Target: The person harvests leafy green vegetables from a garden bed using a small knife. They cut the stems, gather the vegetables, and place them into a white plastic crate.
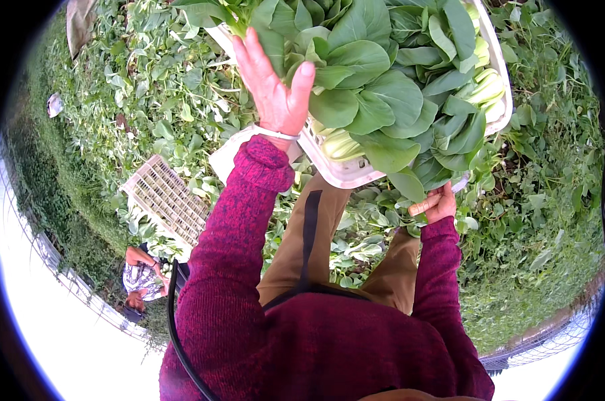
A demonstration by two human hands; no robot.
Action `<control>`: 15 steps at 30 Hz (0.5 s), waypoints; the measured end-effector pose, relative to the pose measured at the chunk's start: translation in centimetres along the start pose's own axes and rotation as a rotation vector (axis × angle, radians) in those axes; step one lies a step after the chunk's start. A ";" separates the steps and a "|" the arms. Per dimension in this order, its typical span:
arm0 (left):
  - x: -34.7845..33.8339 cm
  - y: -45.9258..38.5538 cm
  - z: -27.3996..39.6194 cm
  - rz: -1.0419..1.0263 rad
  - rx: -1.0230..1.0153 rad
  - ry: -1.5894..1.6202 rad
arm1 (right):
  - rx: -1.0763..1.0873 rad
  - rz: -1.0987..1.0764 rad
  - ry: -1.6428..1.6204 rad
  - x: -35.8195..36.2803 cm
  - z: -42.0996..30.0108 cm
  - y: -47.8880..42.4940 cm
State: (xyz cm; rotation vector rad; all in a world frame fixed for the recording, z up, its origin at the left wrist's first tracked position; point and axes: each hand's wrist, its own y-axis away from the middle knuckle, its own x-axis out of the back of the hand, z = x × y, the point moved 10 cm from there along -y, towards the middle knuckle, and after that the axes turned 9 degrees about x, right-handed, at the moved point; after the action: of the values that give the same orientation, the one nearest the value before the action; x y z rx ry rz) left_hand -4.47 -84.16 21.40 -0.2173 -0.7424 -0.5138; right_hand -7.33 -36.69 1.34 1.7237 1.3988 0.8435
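A pale plastic crate (pixel 350 176) heaped with bok choy (pixel 367 75) is before me. Broad green leaves cover most of its inside, and pale stalks show along the right wall. My left hand (pixel 272 87), with a white band at the wrist, is at the crate's left side. Its fingers are apart against the outer leaves and grip nothing visible. Close to the crate's near right corner, my right hand (pixel 440 204) is closed around the wooden handle of a knife (pixel 425 205). Part of the metal blade shows beyond the fingers; leaves hang just above this hand.
A slatted plastic crate (pixel 167 193) is to the left, with cut greens beside it. A person (pixel 144 278) is beyond it, hands near pale vegetables. A white panel (pixel 232 150) lies by my left wrist. Leafy plants (pixel 538 200) cover the ground. A black cable (pixel 174 321) crosses my left sleeve.
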 end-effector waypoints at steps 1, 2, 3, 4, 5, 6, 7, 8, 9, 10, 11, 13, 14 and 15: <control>-2.1 -0.7 0.4 -0.008 0.007 -0.044 | -0.028 -0.094 -0.074 -1.7 0.9 -0.3; -4.4 -1.3 0.3 -0.028 0.043 -0.152 | -0.046 -0.181 -0.153 -3.4 1.4 -0.4; -6.3 -2.0 0.8 -0.016 0.013 -0.251 | -0.057 -0.227 -0.234 -4.7 1.7 -0.4; -8.2 -2.5 0.5 -0.034 0.054 -0.281 | -0.063 -0.264 -0.316 -6.0 1.9 -0.1; -9.3 -3.0 0.1 -0.035 0.066 -0.346 | -0.053 -0.347 -0.413 -7.6 1.6 0.3; -10.2 -3.5 -0.2 -0.032 0.074 -0.410 | -0.172 -0.312 -0.440 -8.3 2.9 0.7; -10.9 -4.0 -0.9 -0.046 0.111 -0.487 | -0.175 -0.332 -0.485 -9.2 2.9 0.9; -11.8 -4.6 -1.9 -0.081 0.177 -0.547 | -0.182 -0.356 -0.525 -10.1 3.0 1.2; -12.4 -5.0 -2.4 -0.123 0.189 -0.588 | -0.220 -0.343 -0.538 -10.5 3.5 1.3; -12.5 -5.1 -2.4 -0.113 0.173 -0.606 | 0.037 -0.584 -0.306 -12.3 1.5 1.6; -12.7 -5.3 -2.8 -0.144 0.201 -0.606 | 0.456 -0.635 0.317 -12.7 -0.5 1.7; -12.5 -5.2 -2.9 -0.145 0.225 -0.606 | 1.191 -0.614 1.636 -15.1 -0.7 3.8; -12.0 -5.1 -2.4 -0.118 0.194 -0.572 | 1.132 -0.627 1.209 -14.7 -2.0 3.7; -11.8 -4.9 -2.3 -0.138 0.202 -0.550 | 1.141 -0.593 1.266 -14.5 -2.1 3.3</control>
State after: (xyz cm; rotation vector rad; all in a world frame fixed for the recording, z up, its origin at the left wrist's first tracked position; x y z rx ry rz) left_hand -12.98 -84.85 11.68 -0.1181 -1.3458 -0.5096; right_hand -10.16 -51.04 4.77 1.1211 3.5225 0.8279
